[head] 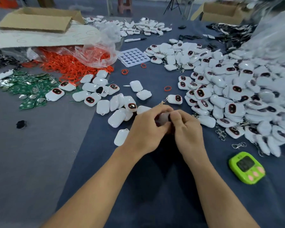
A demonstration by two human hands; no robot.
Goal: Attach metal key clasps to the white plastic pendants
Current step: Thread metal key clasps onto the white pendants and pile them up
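A white pendant (164, 118) is pinched between the curled fingers of the left hand (145, 129) and right hand (187, 129); any clasp there is hidden. A slipped clasp could be lost among loose clasps (220, 134) at 4 o'clock, or an unfinished pendant mixed into the heap (237, 96) at 2 o'clock.
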